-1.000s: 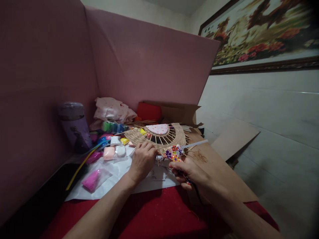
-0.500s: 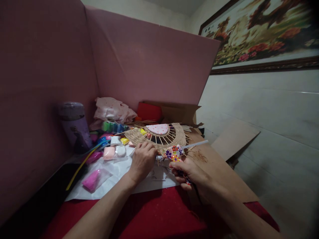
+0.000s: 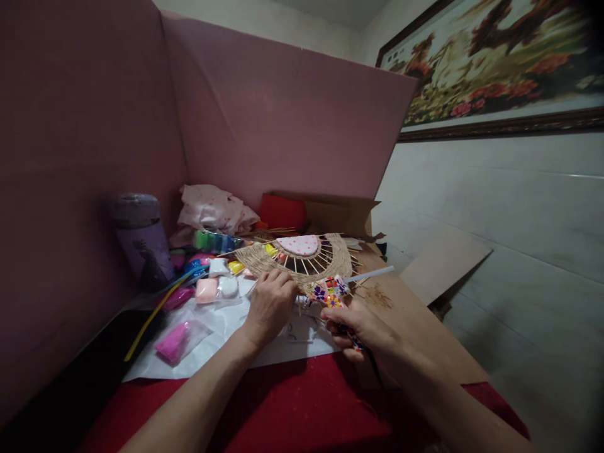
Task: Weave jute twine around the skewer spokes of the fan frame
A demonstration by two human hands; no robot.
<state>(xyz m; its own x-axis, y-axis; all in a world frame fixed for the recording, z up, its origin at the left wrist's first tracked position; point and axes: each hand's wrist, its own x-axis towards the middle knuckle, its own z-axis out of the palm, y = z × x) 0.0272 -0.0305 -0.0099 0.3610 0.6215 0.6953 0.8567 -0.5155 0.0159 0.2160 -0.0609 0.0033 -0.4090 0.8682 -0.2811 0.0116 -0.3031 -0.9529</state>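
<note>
A fan-shaped woven piece (image 3: 341,251) of twine and thin sticks stands in the middle, with a half-round of pink spotted cloth (image 3: 298,245) at its centre. My left hand (image 3: 272,301) is closed on its near edge, the fingertips hidden behind the hand. In my right hand (image 3: 355,324) is a flower-patterned hot glue gun (image 3: 332,292), the fingers wrapped round its handle. A whitish glue stick (image 3: 370,275) sticks out of the gun's back, up to the right. The nozzle points left toward the woven edge near my left hand; its tip is hard to make out.
Bagged coloured clay (image 3: 173,341) and a yellow-and-blue strip (image 3: 153,322) lie on white paper (image 3: 214,357) to the left. Behind them stand a purple bottle (image 3: 144,242) and crumpled pink cloth (image 3: 214,207). Cardboard (image 3: 418,333) lies on the right, over a red tablecloth (image 3: 302,402).
</note>
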